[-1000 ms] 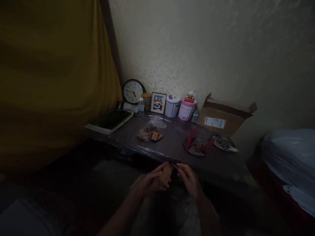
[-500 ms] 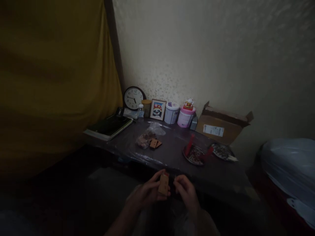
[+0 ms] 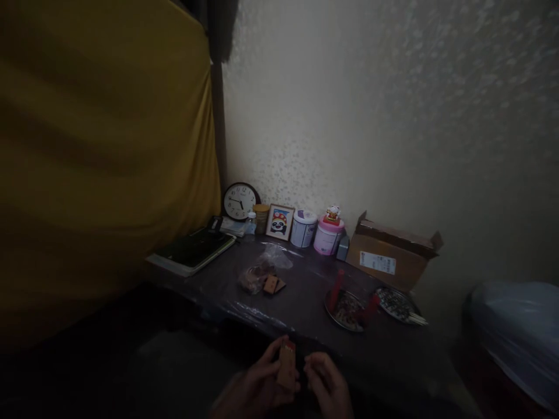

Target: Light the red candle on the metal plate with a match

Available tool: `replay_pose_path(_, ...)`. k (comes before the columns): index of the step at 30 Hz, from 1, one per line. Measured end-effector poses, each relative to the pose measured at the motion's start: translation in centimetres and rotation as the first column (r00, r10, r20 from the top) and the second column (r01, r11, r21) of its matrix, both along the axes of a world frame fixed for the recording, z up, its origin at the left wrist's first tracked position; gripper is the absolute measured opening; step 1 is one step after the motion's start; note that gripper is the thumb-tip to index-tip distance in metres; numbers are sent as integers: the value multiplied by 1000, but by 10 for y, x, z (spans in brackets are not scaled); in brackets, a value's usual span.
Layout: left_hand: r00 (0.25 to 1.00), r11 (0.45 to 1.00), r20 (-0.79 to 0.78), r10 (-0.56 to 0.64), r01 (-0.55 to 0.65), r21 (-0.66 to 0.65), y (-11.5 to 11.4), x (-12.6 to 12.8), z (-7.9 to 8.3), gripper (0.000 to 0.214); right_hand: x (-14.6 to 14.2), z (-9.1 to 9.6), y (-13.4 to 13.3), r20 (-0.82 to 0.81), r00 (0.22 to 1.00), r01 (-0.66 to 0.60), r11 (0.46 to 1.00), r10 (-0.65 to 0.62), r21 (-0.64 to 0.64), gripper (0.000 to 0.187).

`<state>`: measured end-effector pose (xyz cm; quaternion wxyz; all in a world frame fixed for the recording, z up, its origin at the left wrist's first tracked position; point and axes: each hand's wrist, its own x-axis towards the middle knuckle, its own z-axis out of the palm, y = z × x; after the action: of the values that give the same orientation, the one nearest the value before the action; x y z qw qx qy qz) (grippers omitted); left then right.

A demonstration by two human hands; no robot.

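Note:
Held in my left hand (image 3: 262, 378) is a small brown matchbox (image 3: 287, 366), tilted up, with red matches and pale marks showing at its upper end. Just right of it, my right hand (image 3: 325, 378) has thumb and fingers pinched together, apart from the box. Whatever is in that pinch is too small and dark to make out. Beyond my hands on the table, more small brown boxes (image 3: 271, 284) lie against a crumpled clear plastic bag (image 3: 253, 278). A metal plate (image 3: 345, 327) on the right carries red candles (image 3: 336, 291) and dark bits.
A second plate (image 3: 395, 305) with pale sticks sits near an open cardboard box (image 3: 388, 256). Along the wall stand a clock (image 3: 240, 201), a framed panda picture (image 3: 279, 222) and two tubs (image 3: 328, 235). Books (image 3: 190, 253) lie left, beside a yellow curtain (image 3: 109, 145).
The view has tipped upward, so the table and both hands appear lower. My left hand still holds the matchbox, and my right hand stays pinched beside it.

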<state>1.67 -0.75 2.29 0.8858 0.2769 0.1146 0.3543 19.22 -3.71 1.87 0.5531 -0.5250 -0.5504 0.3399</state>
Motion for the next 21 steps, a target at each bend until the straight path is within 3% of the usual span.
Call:
replay_pose_path(4, 1000, 1000, -6, 24, -24, 16, 1, -1, -3, 43, -5, -3, -1, 122, 993, -20, 992, 5, 123, 22)
replay_pose_path(9, 999, 999, -10, 52, -52, 3, -1, -6, 6, 40, -23, 2, -6, 137, 984, 66, 950, -112, 304, 16)
replay_pose_path(13, 994, 995, 24, 102, -103, 9, -2, -6, 5, 38, -32, 3, -10, 240, 962, 20, 912, -129, 410, 10)
replay_pose_path(17, 993, 993, 16, 119, -119, 2, -1, -4, -4, 41, -35, -2, -10, 325, 941, -60, 905, -89, 421, 12)
replay_pose_path(21, 993, 993, 23, 118, -119, 12, 1, -3, -8, 37, -34, -7, -8, 363, 925, -48, 912, -113, 407, 12)
